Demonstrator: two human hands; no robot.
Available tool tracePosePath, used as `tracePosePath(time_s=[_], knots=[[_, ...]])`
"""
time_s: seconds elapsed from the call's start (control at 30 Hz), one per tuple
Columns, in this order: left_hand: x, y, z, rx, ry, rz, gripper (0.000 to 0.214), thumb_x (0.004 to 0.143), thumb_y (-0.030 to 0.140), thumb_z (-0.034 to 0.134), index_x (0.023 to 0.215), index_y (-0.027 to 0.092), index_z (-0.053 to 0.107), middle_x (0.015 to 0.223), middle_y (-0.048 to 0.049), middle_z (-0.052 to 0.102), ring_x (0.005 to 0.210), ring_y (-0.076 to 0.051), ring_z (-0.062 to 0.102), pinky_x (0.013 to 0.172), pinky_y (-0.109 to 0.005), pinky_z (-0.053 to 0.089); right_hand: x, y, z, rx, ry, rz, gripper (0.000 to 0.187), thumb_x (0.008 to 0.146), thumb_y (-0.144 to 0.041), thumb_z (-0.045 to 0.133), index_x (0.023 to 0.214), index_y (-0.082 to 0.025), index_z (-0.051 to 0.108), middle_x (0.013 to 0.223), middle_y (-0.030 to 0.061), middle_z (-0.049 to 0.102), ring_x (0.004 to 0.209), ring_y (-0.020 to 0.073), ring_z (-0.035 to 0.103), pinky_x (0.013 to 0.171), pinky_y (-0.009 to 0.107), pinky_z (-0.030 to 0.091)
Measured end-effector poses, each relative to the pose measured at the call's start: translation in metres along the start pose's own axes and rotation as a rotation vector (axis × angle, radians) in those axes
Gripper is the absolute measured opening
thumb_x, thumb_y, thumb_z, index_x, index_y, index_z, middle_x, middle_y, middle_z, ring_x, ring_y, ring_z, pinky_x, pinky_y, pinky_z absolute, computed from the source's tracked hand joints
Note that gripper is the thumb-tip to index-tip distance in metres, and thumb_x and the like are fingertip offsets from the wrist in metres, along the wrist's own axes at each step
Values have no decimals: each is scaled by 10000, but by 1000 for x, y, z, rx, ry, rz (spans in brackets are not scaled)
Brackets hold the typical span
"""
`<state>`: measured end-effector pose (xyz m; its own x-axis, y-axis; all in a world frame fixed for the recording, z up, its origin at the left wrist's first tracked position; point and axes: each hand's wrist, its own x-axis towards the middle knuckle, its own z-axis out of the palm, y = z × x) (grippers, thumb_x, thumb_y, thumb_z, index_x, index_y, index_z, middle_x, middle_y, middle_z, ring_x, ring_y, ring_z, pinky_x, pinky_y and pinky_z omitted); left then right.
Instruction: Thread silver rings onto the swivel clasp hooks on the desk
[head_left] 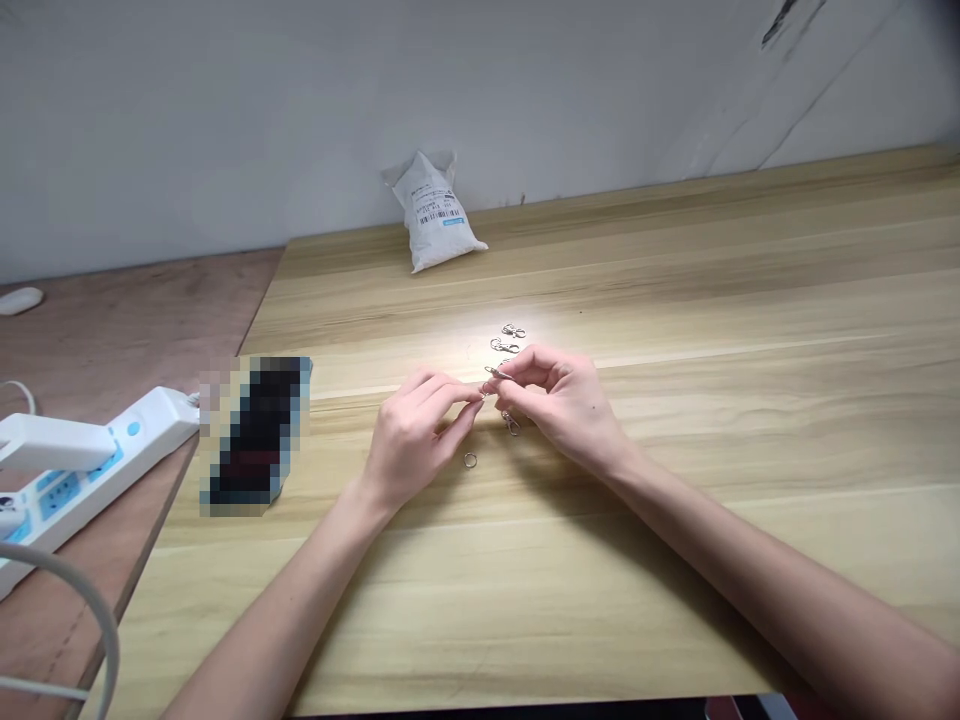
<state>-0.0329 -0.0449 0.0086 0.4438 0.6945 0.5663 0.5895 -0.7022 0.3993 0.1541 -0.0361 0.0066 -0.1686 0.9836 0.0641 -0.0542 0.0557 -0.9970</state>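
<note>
Near the middle of the table, my left hand (420,425) pinches a small metal split ring (484,392) between thumb and fingertips. Right beside it, my right hand (559,395) has a silver swivel clasp (495,372) between thumb and index finger. Ring and clasp are close together; whether they are linked is too small to tell. A loose split ring (470,460) lies on the wood below my left fingertips. Just beyond my right hand are silver clasps with rings (505,346), and another clasp (511,424) lies under that hand, partly in shadow.
A white plastic parcel bag (439,220) leans by the wall at the back. To the left lies a pixelated dark phone-like object (259,435). A white power strip (142,430) and a cable (105,610) sit on the brown surface beyond the table's left edge.
</note>
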Motion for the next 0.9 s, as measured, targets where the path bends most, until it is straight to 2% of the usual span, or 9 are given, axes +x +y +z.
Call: tracePosePath(time_s=[0.1,0.27,0.47,0.6,0.7,0.9], knots=[[-1,1,1,-120,-8,-85,81,873,137,629,912,195,672,878,-27,740,804,-159,649,734,-305,531,-3,-1,0,-187,11,-147,28,802,-215,657,796,-191,645,801,45,733,733,186,691,581,285,536],[0,3,1,-465,-25,-398,56,859,222,671,893,197,710,900,-24,754,817,-147,711,760,-267,586,-3,-3,-3,-343,-10,-306,72,823,-153,619,833,-206,667,843,23,752,776,178,703,672,294,549],[0,5,1,-512,2,-472,45,835,211,691,859,187,720,859,-28,756,800,-153,722,746,-260,596,-3,-1,-3,-335,0,-325,97,823,-115,614,836,-195,667,854,26,758,784,176,714,676,285,560],[0,8,1,-639,31,-569,36,819,221,709,824,185,707,842,-23,750,785,-146,725,751,-249,600,-6,2,3,-268,45,-374,71,830,-123,639,844,-186,667,828,18,756,751,159,718,671,270,573],[1,11,4,-605,67,-551,39,803,208,720,808,188,687,796,-4,730,730,-120,702,697,-218,587,-9,3,8,-246,90,-371,70,826,-118,652,842,-185,667,813,11,752,756,149,719,692,259,575],[-1,11,7,-339,67,-316,82,822,141,678,884,195,677,847,-3,715,712,-105,644,705,-246,554,-10,7,13,-238,136,-311,70,813,-122,649,831,-185,672,818,13,747,770,159,722,722,280,581]])
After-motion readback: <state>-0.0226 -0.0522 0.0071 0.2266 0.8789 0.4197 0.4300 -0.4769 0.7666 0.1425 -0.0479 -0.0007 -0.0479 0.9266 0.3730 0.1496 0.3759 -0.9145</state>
